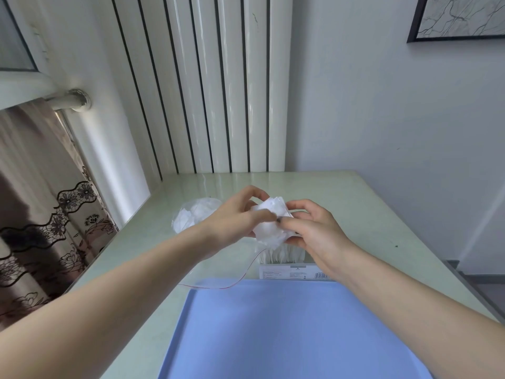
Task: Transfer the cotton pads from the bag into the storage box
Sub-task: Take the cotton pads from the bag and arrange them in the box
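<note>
Cotton pads (270, 224), a white square stack, pinched between left hand (235, 218) and right hand (314, 231).

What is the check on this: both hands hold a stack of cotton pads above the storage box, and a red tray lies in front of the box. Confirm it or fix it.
One detail is wrong: the tray is blue, not red. The head view shows it. The rest stands: the left hand and the right hand hold the stack of cotton pads above the storage box, and the blue tray lies in front of the box.

Soft, matt white cotton pads (269, 227); clear, glossy plastic bag (191, 214); smooth, shiny pale-green table (341, 203); matt blue tray (287, 337).
</note>
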Motion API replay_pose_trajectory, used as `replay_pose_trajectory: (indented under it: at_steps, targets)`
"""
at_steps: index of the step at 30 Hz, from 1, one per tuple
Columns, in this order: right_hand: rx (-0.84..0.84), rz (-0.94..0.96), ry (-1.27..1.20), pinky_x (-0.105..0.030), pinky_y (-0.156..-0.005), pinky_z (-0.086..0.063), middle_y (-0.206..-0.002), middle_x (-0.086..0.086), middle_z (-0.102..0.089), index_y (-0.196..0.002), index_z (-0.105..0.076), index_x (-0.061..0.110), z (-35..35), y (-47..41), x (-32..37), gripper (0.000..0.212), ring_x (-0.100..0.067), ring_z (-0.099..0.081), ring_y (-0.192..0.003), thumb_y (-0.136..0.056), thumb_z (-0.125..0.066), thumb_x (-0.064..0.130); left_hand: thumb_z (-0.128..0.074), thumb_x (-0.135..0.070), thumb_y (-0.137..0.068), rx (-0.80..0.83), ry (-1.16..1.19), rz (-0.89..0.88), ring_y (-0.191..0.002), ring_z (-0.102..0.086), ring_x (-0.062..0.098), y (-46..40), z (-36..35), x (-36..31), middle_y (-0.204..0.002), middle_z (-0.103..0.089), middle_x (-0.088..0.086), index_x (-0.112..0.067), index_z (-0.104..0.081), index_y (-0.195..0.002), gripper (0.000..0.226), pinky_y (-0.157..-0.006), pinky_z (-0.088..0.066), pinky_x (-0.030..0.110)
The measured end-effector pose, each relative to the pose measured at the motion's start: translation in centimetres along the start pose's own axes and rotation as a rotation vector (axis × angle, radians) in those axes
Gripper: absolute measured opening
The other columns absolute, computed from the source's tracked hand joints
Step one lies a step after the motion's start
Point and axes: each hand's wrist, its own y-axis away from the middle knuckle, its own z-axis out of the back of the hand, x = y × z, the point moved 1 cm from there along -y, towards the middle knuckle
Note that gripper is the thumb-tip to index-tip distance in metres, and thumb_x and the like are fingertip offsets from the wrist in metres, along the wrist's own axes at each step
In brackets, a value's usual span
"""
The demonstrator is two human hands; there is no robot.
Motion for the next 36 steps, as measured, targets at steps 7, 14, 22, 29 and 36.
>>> replay_pose_trajectory:
  at_steps: [7, 14, 22, 29, 36]
  targets:
    - [0.104, -0.252, -0.266, -0.045, -0.089, -0.058, -0.106, -0.021, -0.071, -0.113, -0.065, -0.002, 1.0, -0.6, 0.4, 0.023, -0.033, -0.071, -0.092, -0.092, -0.064, 0.009, -0.06, -0.009, -0.097, -0.081, 0.025, -0.019, -0.082, -0.064, 0.021, -1.7, -0.7, 0.4, -0.1, -0.058, 0.008, -0.017, -0.057, -0.116, 0.021, -0.072, -0.061, 0.028]
    - [-0.141, -0.184, 0.04, -0.039, -0.065, -0.061, -0.085, -0.019, -0.061, -0.093, -0.061, -0.002, 4.0, -3.1, 1.7, 0.006, -0.028, -0.065, -0.068, -0.088, -0.062, 0.001, -0.058, -0.019, -0.095, -0.04, -0.31, 0.057, -0.096, -0.069, 0.025, -4.2, -2.0, 0.2, -0.107, -0.066, 0.003, -0.02, -0.044, -0.136, 0.043, -0.087, -0.058, 0.042]
    - [-0.159, -0.14, 1.082, -0.039, -0.068, -0.059, -0.097, -0.006, -0.06, -0.098, -0.053, 0.01, 6.3, -4.6, 1.7, 0.024, -0.029, -0.065, -0.085, -0.077, -0.063, 0.017, -0.065, -0.046, -0.089, 0.097, -0.867, 0.235, -0.11, -0.056, 0.031, -6.4, -2.4, 2.6, -0.145, -0.035, 0.012, -0.024, -0.019, -0.153, 0.081, -0.09, -0.048, 0.037]
    - [-0.108, -0.098, 1.406, -0.031, -0.067, -0.039, -0.108, -0.014, -0.057, -0.109, -0.044, 0.007, 3.9, -5.6, -1.6, 0.029, -0.034, -0.059, -0.097, -0.087, -0.062, 0.012, -0.078, -0.047, -0.073, 0.159, -1.016, 0.21, -0.101, -0.06, 0.027, -7.3, -2.9, 4.0, -0.121, -0.046, 0.005, -0.018, -0.036, -0.14, 0.084, -0.089, -0.055, 0.043]
    - [-0.13, -0.167, 1.167, -0.03, -0.055, -0.035, -0.112, -0.015, -0.056, -0.118, -0.04, 0.003, 2.8, -6.5, -3.8, 0.039, -0.031, -0.053, -0.086, -0.09, -0.062, 0.017, -0.074, -0.052, -0.074, 0.164, -1.301, 0.056, -0.087, -0.059, 0.022, -7.5, -3.6, 4.3, -0.108, -0.052, -0.001, -0.017, -0.055, -0.121, 0.062, -0.065, -0.044, 0.03]
